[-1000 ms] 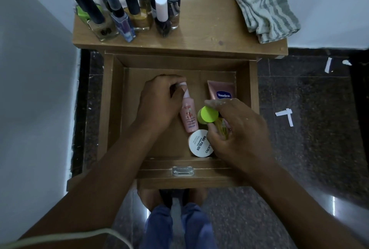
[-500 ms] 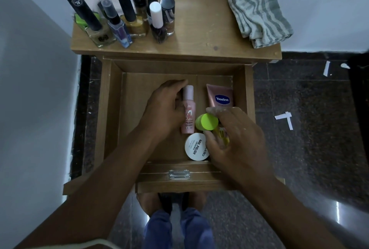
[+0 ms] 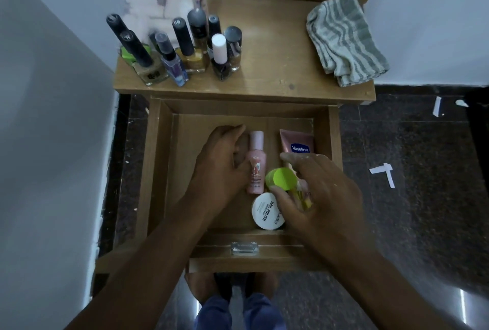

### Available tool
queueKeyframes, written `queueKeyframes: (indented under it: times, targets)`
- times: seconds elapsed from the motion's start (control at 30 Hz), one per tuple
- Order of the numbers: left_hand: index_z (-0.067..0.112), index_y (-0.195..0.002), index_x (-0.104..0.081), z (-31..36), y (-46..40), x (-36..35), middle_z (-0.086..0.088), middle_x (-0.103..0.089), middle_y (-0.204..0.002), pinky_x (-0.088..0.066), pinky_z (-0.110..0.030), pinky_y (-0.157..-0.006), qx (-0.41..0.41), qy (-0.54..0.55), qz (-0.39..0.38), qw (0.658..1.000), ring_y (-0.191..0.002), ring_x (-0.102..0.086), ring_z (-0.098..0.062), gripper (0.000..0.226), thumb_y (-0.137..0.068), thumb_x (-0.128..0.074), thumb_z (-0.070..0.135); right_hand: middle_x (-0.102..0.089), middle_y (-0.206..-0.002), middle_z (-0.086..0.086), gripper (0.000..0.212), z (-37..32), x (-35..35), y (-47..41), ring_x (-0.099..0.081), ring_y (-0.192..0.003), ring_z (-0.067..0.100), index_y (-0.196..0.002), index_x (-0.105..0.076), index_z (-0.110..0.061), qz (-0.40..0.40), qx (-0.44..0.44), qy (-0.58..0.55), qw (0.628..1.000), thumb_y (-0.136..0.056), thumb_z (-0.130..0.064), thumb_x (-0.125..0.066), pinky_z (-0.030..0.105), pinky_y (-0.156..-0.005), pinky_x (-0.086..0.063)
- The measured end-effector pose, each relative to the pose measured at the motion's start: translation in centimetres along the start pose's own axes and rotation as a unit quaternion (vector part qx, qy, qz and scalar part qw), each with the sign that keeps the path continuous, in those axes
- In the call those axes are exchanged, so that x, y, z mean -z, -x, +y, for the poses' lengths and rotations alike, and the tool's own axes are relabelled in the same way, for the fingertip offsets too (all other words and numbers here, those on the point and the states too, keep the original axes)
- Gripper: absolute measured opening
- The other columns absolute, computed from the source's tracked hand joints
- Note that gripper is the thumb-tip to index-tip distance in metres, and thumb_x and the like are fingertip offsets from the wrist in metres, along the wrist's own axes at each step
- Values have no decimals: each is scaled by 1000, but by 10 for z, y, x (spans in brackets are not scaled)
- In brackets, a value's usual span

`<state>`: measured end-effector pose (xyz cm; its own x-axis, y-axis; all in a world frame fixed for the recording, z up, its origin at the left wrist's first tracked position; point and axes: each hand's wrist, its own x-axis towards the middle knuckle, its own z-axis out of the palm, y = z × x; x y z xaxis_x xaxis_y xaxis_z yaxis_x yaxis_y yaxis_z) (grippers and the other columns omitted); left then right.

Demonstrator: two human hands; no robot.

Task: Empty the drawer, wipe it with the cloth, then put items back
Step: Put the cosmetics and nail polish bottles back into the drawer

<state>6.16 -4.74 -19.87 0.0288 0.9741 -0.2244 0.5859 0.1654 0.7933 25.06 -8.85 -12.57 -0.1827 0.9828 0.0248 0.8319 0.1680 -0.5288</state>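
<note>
The wooden drawer [image 3: 156,171] is pulled out below the small table. A pink bottle [image 3: 256,160] lies in it, with a pink Vaseline tube [image 3: 297,142] to its right and a white round nail polish tub [image 3: 264,213] near the front. My left hand [image 3: 217,168] rests on the drawer floor just left of the pink bottle, fingers loosely curved and thumb touching the bottle's side. My right hand [image 3: 325,192] grips a yellow bottle with a green cap [image 3: 280,179] between thumb and fingers, covering most of its body. The striped grey cloth [image 3: 344,39] lies crumpled on the tabletop's right side.
Several nail polish bottles [image 3: 185,49] stand clustered on the left of the tabletop [image 3: 277,70]. A white wall runs close along the left. The dark stone floor to the right has paper scraps [image 3: 383,171]. My feet are under the drawer front, by its metal handle [image 3: 244,247].
My left hand has slid off the top of the pink bottle to its left side, uncovering it. My right hand stays on the green-capped bottle. The view has tilted up slightly.
</note>
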Motion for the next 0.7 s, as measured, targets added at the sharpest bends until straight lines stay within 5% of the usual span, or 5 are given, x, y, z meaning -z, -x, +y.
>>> queueKeyframes:
  times: [0.13,0.2,0.4,0.5,0.7]
  targets:
    - [22,-139,-64,14,7,19,10,-59,-133,-57,-28,-93,-45,18,44,998,-107,-62,-2,48,-93,-74,16,-72,-109,6,29,-11,15,-21,-70,-97,21,-117,-71,-7,55,35,-19,998,-89,-10,-76,40,-81,-60]
    - [24,-132,-68,28,6,36,16,-61,-123,-55,-24,-91,-71,14,73,995,-104,-63,0,40,-94,-74,15,-73,-112,3,31,-23,24,-37,-69,-101,16,-120,-71,-8,74,43,-41,996,-90,-6,-75,36,-87,-58]
    - [25,-122,-76,86,20,95,15,-75,-109,-55,-11,-84,-111,-8,107,988,-96,-69,3,30,-95,-65,32,-74,-109,1,32,-63,53,-84,-70,-97,11,-122,-72,-9,126,76,-87,985,-89,-8,-76,28,-85,-59]
    - [24,-117,-79,108,30,129,16,-76,-102,-57,-15,-79,-153,-25,147,977,-90,-71,3,26,-95,-68,31,-73,-110,-1,32,-81,64,-106,-71,-95,11,-121,-72,-10,133,91,-107,981,-89,-9,-76,28,-83,-60]
    - [38,-112,-73,103,14,191,28,-65,-95,-53,-10,-73,-139,-38,258,955,-82,-69,3,17,-96,-69,40,-73,-105,1,25,-109,63,-149,-67,-91,17,-111,-74,-14,113,120,-50,985,-85,-17,-74,43,-78,-58]
